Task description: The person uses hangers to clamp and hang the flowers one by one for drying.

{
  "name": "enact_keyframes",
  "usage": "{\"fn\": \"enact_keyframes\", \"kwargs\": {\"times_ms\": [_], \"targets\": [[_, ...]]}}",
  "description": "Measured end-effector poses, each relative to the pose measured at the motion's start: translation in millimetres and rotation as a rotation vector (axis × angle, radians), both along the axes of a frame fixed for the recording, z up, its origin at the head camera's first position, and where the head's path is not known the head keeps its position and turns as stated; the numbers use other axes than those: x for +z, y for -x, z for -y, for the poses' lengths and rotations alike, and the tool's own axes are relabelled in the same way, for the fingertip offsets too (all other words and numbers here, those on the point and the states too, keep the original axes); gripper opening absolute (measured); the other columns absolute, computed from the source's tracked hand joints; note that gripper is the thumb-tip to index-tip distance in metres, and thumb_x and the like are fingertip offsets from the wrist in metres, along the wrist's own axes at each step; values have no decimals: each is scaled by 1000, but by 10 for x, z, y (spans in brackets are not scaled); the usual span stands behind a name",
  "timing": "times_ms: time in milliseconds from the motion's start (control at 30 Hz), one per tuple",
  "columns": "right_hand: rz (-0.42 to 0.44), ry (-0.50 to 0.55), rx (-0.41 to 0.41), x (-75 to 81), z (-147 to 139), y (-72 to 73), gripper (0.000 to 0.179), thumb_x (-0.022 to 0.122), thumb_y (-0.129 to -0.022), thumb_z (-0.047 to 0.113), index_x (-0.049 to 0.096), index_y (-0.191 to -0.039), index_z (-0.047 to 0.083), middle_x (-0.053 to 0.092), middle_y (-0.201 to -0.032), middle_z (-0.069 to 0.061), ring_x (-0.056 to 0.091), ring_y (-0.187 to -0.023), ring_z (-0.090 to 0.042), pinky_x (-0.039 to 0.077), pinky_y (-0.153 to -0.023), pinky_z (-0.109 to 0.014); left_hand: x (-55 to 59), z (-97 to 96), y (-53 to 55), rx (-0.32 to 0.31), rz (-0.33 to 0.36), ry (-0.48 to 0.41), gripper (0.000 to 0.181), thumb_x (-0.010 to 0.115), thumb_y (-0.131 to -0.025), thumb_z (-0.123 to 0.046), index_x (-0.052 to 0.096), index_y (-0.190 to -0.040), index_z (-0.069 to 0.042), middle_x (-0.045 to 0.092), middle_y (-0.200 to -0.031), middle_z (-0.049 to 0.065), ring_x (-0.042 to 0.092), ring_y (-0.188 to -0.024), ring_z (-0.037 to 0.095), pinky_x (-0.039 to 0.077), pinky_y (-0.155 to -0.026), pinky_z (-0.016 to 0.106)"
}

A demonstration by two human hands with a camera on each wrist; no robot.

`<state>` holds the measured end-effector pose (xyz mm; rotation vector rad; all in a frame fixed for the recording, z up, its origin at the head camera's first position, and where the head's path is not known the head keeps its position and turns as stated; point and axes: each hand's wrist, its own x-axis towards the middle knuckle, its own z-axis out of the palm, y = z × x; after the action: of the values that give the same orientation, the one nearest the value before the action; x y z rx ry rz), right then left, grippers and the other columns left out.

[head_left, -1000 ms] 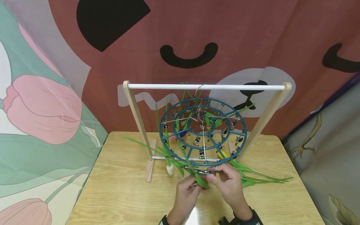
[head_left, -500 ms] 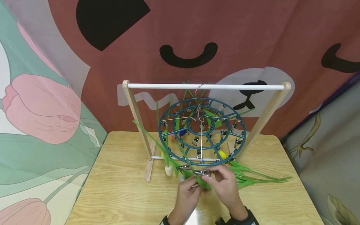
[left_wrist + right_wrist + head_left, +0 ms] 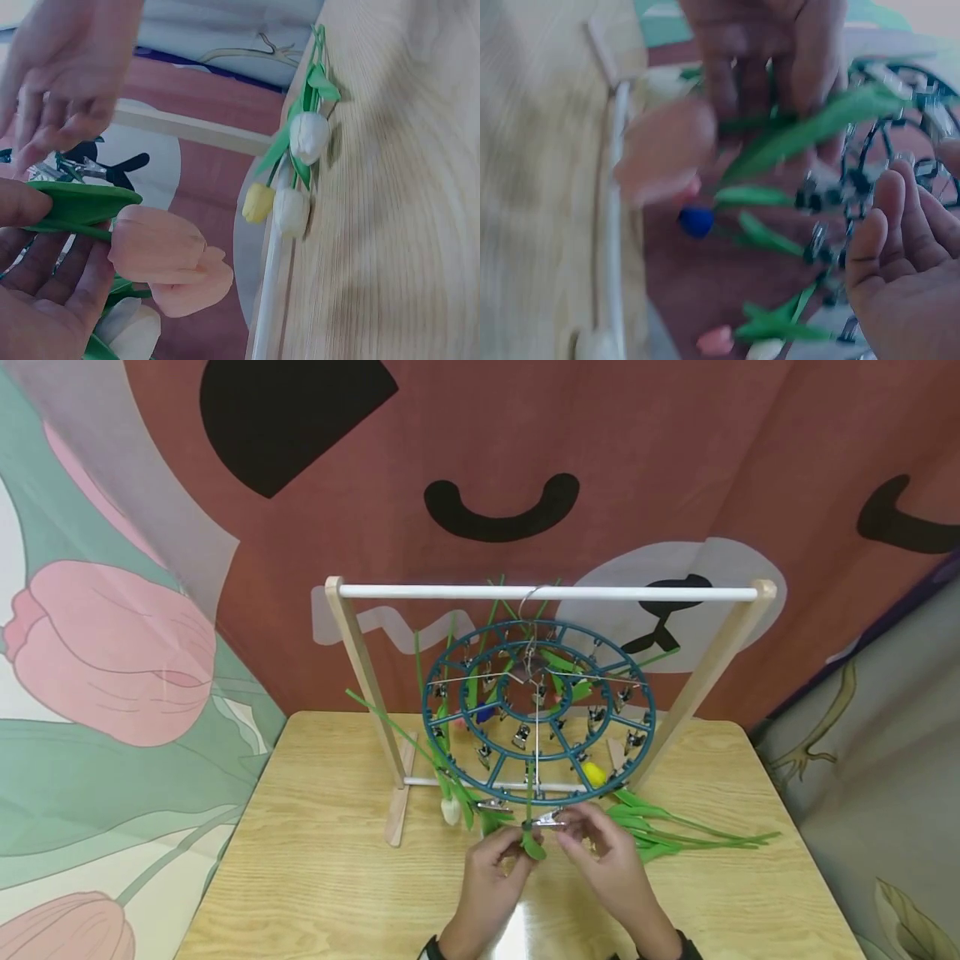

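My left hand (image 3: 491,881) pinches a pink artificial tulip (image 3: 157,244) by its stem and green leaf, with the bloom hanging below. At the front rim of a round blue-green clip hanger (image 3: 442,647), my right hand (image 3: 618,868) pinches the end of a metal clip (image 3: 550,818) between thumb and fingers. The tulip's stem stands upright beside that clip's jaws; whether the jaws grip it I cannot tell. Left of it, another metal clip (image 3: 493,806) has green stems at it. A white tulip (image 3: 451,812) hangs near the hanger's left front.
A wooden stand with a white top bar (image 3: 420,591) carries the hanger. Other tulips hang behind, among them a blue one (image 3: 696,222). Loose tulips, two white and one yellow (image 3: 259,202), lie on the table (image 3: 322,860) at the right. A patterned cloth stands behind.
The held tulip's stem has swung from slanting left to upright beside the clip. Both hands stay close together at the front rim, and the right hand has shifted slightly rightward.
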<state>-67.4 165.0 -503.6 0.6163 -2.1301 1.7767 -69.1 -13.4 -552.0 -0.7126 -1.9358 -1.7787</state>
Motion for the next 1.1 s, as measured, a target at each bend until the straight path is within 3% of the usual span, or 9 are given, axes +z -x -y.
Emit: {"fn": "enact_keyframes", "kwargs": {"times_ms": [67, 200, 400, 467, 533, 667, 767, 900, 1100], "targets": [[34, -55, -45, -55, -109, -19, 30, 64, -92, -15, 64, -120, -3, 71, -101, -7, 66, -89, -8, 59, -77, -17, -3, 25, 7, 12, -16, 35, 23, 71, -86, 13, 72, -108, 3, 77, -99, 14, 75, -85, 21, 67, -75, 27], [84, -182, -179, -183, -377, -33, 22, 65, -96, -9, 68, -116, 1, 74, -100, -5, 69, -89, -7, 60, -75, -16, -27, 73, 11, 4, 18, 66, 24, 73, -88, 9, 74, -109, -2, 78, -101, 8, 74, -85, 17, 66, -75, 25], [163, -370, -421, -373, -880, 43, 16, 65, -100, 1, 71, -114, 6, 76, -101, -6, 65, -88, 5, 54, -74, -7, -68, 129, 0, -31, 71, 65, 24, 75, -87, 6, 74, -108, -6, 78, -103, 3, 73, -88, 13, 65, -77, 26], [185, -448, -483, -419, -1083, 69, 16, 65, -100, 3, 71, -115, 6, 75, -102, -6, 61, -89, 8, 51, -73, -4, -66, 139, -9, -38, 54, 76, 25, 75, -87, 6, 74, -108, -7, 78, -104, 4, 73, -88, 14, 65, -78, 27], [199, -539, -528, -464, -1294, 87, 19, 64, -100, 2, 70, -118, 5, 73, -106, -9, 62, -91, 1, 53, -71, -9, -61, 148, -17, -44, 37, 86, 26, 75, -87, 6, 73, -109, -7, 77, -104, 5, 72, -89, 15, 65, -79, 28], [233, -732, -559, -580, -1688, 134, 26, 64, -97, 0, 66, -123, -3, 66, -115, -24, 64, -101, -33, 62, -77, -44, -71, 168, -19, -38, -7, 99, 29, 73, -86, 10, 71, -111, -3, 77, -103, 10, 72, -88, 20, 65, -79, 30], [268, -856, -531, -695, -1892, 186, 30, 65, -94, -1, 64, -123, -9, 61, -119, -36, 59, -105, -54, 54, -79, -68, -99, 193, -15, -33, 11, 82, 29, 71, -86, 13, 71, -111, -2, 76, -102, 12, 73, -84, 23, 65, -76, 28], [256, -978, -495, -866, -2029, 240, 29, 70, -91, 0, 67, -117, -11, 64, -114, -38, 60, -101, -58, 52, -81, -71, -133, 224, -13, -24, 57, 66, 29, 71, -86, 13, 72, -110, -2, 77, -101, 12, 73, -82, 22, 65, -74, 26], [131, -1055, -512, -1063, -2113, 268, 21, 78, -83, -4, 72, -103, -6, 69, -99, -28, 64, -85, -50, 55, -72, -65, -188, 298, -21, -11, 74, 99, 35, 70, -87, 14, 72, -115, -6, 77, -100, 12, 74, -87, 19, 66, -74, 28]]}}
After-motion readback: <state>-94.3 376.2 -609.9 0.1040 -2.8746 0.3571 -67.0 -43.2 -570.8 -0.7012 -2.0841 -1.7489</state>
